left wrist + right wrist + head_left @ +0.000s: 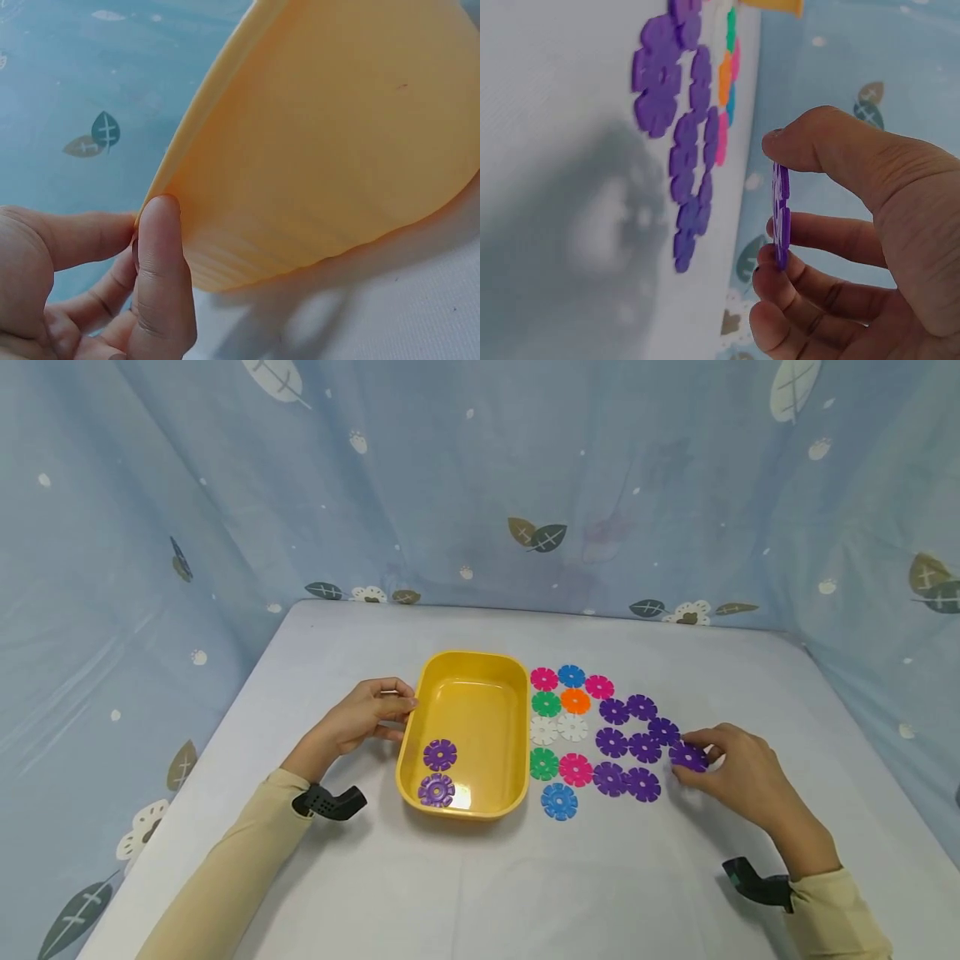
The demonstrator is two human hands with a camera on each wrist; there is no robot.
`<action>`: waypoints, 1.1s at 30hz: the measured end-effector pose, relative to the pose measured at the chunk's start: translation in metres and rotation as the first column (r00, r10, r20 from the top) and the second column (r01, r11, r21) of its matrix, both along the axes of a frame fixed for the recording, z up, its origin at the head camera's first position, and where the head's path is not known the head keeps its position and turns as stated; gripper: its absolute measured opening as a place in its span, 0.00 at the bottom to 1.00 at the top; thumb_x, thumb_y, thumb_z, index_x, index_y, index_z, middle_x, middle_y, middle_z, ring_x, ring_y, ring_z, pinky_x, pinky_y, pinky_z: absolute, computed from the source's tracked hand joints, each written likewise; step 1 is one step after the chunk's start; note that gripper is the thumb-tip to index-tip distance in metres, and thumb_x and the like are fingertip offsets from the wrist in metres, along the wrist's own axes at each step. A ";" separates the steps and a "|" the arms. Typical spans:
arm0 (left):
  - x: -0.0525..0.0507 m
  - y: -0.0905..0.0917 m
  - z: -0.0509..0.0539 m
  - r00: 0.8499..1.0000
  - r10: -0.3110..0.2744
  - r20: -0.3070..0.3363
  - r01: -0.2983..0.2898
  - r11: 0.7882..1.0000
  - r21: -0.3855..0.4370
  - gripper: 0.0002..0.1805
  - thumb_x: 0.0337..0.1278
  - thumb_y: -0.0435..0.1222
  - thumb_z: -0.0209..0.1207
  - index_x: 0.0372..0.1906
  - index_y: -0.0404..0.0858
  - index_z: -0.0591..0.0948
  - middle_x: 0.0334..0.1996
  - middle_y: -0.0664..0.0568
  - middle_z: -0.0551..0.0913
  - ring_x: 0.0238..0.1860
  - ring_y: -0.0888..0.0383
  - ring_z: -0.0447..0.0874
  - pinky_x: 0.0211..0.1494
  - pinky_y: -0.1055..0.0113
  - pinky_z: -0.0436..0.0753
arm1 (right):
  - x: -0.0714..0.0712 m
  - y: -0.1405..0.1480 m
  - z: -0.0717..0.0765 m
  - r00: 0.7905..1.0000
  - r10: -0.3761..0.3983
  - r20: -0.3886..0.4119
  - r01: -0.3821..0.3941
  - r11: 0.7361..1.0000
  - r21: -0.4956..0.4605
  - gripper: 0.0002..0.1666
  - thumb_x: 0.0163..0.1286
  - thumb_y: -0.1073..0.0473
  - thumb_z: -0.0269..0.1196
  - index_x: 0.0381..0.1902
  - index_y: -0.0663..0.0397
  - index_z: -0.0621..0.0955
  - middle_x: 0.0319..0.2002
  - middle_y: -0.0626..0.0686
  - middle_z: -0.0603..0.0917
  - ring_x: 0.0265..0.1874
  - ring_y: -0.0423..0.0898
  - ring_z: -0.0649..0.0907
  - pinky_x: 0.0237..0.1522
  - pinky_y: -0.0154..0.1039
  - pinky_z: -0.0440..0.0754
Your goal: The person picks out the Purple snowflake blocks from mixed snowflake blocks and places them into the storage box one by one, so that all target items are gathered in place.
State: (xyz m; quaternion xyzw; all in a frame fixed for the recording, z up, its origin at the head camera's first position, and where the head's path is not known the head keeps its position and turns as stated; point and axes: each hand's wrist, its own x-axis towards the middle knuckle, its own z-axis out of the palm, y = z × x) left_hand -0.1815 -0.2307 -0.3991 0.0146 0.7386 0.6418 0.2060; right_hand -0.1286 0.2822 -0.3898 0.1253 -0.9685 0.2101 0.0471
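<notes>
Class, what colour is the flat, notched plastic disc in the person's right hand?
The notched disc is purple, best seen in the head view.

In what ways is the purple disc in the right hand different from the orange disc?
The purple disc is held above the white table by the right hand, while the orange disc lies on it, untouched. The purple disc is farther from the yellow tray than the orange disc. In colour, one is deep purple, the other bright orange. Both are thin, round discs with notched edges.
</notes>
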 end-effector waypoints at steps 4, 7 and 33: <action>0.000 0.001 -0.001 1.000 -0.002 0.004 0.002 1.000 0.008 0.13 0.72 0.36 0.57 0.50 0.30 0.74 0.41 0.41 0.81 0.40 0.50 0.85 0.39 0.57 0.88 | 0.000 -0.009 0.006 0.999 0.020 -0.030 -0.020 1.000 -0.006 0.28 0.51 0.55 0.80 0.46 0.64 0.86 0.40 0.60 0.83 0.35 0.55 0.81 0.21 0.37 0.77; 0.000 0.001 -0.002 1.000 -0.001 0.010 0.001 1.000 0.015 0.12 0.72 0.36 0.57 0.50 0.30 0.74 0.41 0.41 0.82 0.41 0.50 0.85 0.39 0.57 0.88 | -0.001 -0.017 0.011 0.998 0.043 -0.052 -0.044 0.999 -0.016 0.27 0.50 0.57 0.80 0.46 0.64 0.86 0.39 0.59 0.83 0.34 0.54 0.81 0.20 0.36 0.77; -0.001 0.001 -0.002 1.000 0.021 0.011 -0.021 1.000 0.013 0.13 0.72 0.36 0.58 0.49 0.30 0.74 0.41 0.42 0.81 0.40 0.51 0.84 0.38 0.59 0.88 | -0.024 -0.103 0.041 0.975 0.211 -0.065 -0.215 0.975 -0.062 0.30 0.50 0.54 0.80 0.51 0.60 0.86 0.39 0.54 0.81 0.35 0.49 0.79 0.33 0.41 0.85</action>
